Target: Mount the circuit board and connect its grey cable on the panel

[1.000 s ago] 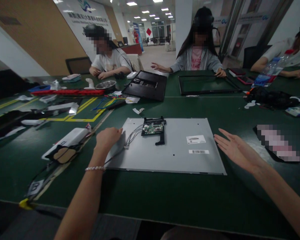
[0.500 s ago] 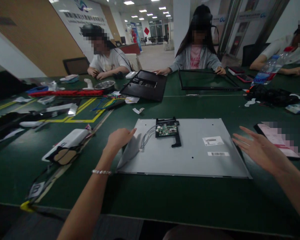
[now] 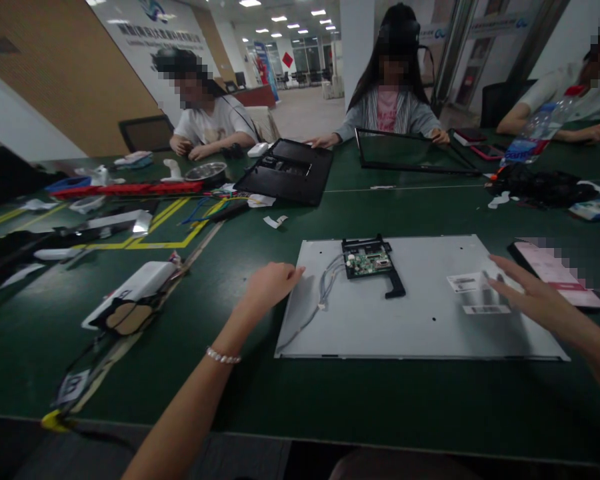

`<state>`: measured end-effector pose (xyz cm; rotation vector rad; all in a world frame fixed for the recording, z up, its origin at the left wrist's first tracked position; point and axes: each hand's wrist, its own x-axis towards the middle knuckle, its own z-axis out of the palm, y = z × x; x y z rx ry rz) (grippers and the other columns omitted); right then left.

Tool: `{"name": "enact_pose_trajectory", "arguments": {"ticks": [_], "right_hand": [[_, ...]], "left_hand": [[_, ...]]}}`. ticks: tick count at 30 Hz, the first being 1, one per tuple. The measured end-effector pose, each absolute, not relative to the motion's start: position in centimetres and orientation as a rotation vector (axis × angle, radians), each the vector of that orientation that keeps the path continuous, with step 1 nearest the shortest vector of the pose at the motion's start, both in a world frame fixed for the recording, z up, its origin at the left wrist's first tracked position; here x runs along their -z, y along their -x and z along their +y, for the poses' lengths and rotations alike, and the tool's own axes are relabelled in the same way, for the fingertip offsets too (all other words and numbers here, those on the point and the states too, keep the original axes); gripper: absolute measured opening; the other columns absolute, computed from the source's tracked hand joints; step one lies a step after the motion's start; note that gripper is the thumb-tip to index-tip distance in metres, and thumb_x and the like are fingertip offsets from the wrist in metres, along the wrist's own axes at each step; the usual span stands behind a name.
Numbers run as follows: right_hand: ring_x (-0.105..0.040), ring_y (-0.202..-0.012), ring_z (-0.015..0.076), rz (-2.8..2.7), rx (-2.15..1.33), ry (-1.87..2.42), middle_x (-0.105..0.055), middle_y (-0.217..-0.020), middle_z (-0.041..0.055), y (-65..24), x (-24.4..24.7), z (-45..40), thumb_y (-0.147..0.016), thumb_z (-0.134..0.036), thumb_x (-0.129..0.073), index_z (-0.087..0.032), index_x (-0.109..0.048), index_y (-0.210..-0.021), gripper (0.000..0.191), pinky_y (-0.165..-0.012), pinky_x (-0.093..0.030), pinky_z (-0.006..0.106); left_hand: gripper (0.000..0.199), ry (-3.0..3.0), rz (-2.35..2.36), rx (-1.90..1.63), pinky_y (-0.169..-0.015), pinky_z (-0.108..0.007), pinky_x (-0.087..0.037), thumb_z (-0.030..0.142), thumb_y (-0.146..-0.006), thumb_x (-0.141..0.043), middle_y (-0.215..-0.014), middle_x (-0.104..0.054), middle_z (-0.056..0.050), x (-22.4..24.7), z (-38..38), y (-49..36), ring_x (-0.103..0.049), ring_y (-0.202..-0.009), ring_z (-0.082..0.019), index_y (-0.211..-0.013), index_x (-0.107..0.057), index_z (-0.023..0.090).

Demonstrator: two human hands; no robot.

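Observation:
A flat grey metal-backed display panel [image 3: 360,333] lies on the green table in front of me. Mounted near its far edge is a small green circuit board [image 3: 373,261] in a black plastic bracket [image 3: 394,283], with grey cables [image 3: 325,280] running left. At the panel's left edge is my left hand [image 3: 273,287], one digit reaching the edge; its other fingers are mostly hidden, so I cannot tell whether it grips. Open and holding nothing, my right hand [image 3: 535,293] is over the panel's right part, near a white label [image 3: 465,283] and a barcode sticker [image 3: 486,310].
A pink-screened phone [image 3: 555,267] lies right of the panel; a white battery pack [image 3: 130,290] with cables lies left. Farther back are a black plastic cover [image 3: 285,172], a black frame [image 3: 415,167] touched by a co-worker, and a bottle [image 3: 535,137]. Several people sit opposite.
The panel has slid to the right across the table, and my left hand has moved right along with its edge. My right hand is now over the panel instead of beside its right edge.

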<state>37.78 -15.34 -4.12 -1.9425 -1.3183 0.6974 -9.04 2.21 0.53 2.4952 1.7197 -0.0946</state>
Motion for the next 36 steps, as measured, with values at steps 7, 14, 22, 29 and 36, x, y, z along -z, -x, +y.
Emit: {"name": "enact_pose_trajectory", "arguments": {"ticks": [7, 14, 22, 29, 36], "right_hand": [[-0.039, -0.138, 0.0376, -1.833, -0.476, 1.853, -0.040, -0.154, 0.0075, -33.3, 0.8, -9.3, -0.085, -0.060, -0.055, -0.031, -0.034, -0.151, 0.075, -0.111, -0.034, 0.062], [-0.007, -0.150, 0.0341, -2.289, -0.757, 1.404, -0.008, -0.165, 0.0075, -26.7, 2.0, -1.4, -0.072, -0.063, -0.070, -0.030, -0.009, -0.157, 0.110, -0.119, -0.019, 0.054], [-0.026, -0.143, 0.0383, -2.331, -0.715, 1.367, -0.024, -0.156, 0.0104, -25.8, 3.7, 1.1, -0.065, -0.063, -0.074, -0.030, -0.013, -0.157, 0.115, -0.116, -0.028, 0.052], [-0.034, -0.137, 0.0399, -2.250, -0.724, 1.353, -0.029, -0.153, 0.0080, -28.2, 3.7, -2.8, -0.068, -0.058, -0.074, -0.037, -0.014, -0.155, 0.108, -0.111, -0.034, 0.057], [-0.030, -0.140, 0.0402, -2.132, -0.682, 1.383, -0.025, -0.158, 0.0088, -29.9, 4.5, -6.4, -0.070, -0.054, -0.073, -0.033, -0.009, -0.156, 0.109, -0.114, -0.031, 0.058]], "left_hand": [[0.055, -2.859, 1.280, -0.222, -0.110, -0.043, -0.034, 0.042, -0.098, -0.035, -0.147, -0.047, -0.014, 1.6, 1.2, 6.9, -0.044, -0.134, -0.028, -0.146, -0.040, 0.016], [0.058, -2.781, 1.167, -0.137, -0.116, -0.047, -0.027, 0.040, -0.101, -0.025, -0.156, -0.035, -0.011, 3.2, 1.5, 6.9, -0.033, -0.143, -0.025, -0.156, -0.019, 0.022], [0.058, -2.775, 1.121, -0.138, -0.116, -0.045, -0.027, 0.041, -0.101, -0.025, -0.156, -0.035, -0.010, 2.9, 1.4, 6.6, -0.032, -0.144, -0.025, -0.155, -0.023, 0.020], [0.058, -2.786, 1.120, -0.127, -0.119, -0.038, -0.024, 0.037, -0.101, -0.027, -0.156, -0.035, -0.012, 2.6, 1.3, 6.4, -0.032, -0.144, -0.023, -0.153, -0.028, 0.013], [0.057, -2.807, 1.090, -0.146, -0.119, -0.040, -0.025, 0.037, -0.101, -0.028, -0.156, -0.035, -0.010, 2.8, 1.4, 6.3, -0.031, -0.144, -0.023, -0.154, -0.027, 0.016]]}}
